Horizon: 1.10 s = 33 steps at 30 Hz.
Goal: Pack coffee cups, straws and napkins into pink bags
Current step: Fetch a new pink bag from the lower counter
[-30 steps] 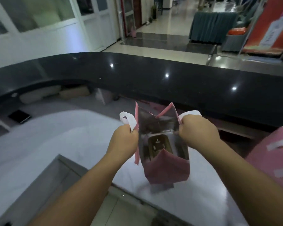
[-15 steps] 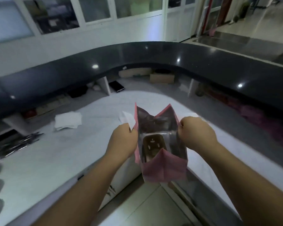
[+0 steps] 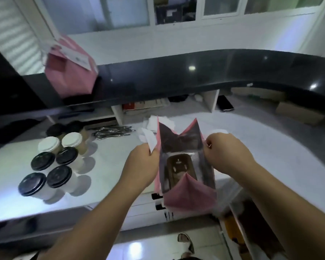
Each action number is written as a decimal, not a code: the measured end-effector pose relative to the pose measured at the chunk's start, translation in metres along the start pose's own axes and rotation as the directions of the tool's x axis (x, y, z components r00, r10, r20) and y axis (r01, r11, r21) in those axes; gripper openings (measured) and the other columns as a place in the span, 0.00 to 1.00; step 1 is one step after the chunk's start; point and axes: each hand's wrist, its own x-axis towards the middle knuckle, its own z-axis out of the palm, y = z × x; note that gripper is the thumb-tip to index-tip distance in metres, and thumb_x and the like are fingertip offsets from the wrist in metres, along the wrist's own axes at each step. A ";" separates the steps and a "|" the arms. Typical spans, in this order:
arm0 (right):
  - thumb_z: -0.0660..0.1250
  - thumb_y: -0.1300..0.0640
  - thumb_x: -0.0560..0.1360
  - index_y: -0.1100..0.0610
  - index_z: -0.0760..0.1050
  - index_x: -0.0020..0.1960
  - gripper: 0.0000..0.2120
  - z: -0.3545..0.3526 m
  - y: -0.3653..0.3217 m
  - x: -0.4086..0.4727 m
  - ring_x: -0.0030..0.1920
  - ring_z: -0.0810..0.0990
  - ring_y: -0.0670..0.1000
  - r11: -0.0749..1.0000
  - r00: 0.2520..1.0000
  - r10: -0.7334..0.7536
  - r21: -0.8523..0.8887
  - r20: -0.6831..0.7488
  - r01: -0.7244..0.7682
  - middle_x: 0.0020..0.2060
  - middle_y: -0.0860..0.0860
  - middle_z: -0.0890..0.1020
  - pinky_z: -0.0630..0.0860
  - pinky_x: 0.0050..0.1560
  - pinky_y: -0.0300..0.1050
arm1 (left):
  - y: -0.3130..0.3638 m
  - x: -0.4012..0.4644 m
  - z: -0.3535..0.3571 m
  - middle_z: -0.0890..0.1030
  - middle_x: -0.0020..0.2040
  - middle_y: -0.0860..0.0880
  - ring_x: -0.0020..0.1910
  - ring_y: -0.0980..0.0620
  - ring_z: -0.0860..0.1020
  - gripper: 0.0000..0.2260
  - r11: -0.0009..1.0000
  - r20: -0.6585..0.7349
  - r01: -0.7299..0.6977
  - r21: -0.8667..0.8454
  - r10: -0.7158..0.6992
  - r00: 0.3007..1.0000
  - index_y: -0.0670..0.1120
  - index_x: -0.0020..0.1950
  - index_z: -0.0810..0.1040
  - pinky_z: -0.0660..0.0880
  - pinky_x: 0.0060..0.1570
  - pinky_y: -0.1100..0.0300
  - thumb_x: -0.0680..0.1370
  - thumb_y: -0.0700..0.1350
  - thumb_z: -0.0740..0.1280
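Pinching the pink bag (image 3: 190, 196) open, left hand (image 3: 141, 162) grip closed on one rim, right hand (image 3: 225, 152) on the other

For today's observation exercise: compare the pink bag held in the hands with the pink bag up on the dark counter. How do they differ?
The held pink bag is pulled open, its dark lining and a brown cup carrier showing; the pink bag on the dark counter is closed.
The left hand and right hand grip the held bag by its top edges; nothing touches the counter bag.
Both are pink with white handles.
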 end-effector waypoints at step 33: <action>0.64 0.50 0.79 0.53 0.72 0.33 0.16 0.124 -0.256 0.112 0.28 0.76 0.49 0.985 0.981 -0.137 0.127 0.135 0.120 0.25 0.49 0.78 0.69 0.25 0.45 | -0.201 0.148 -0.157 0.73 0.24 0.55 0.25 0.57 0.70 0.20 0.990 0.005 0.141 0.023 -0.141 0.990 0.50 0.32 0.66 0.60 0.28 0.57 0.84 0.52 0.60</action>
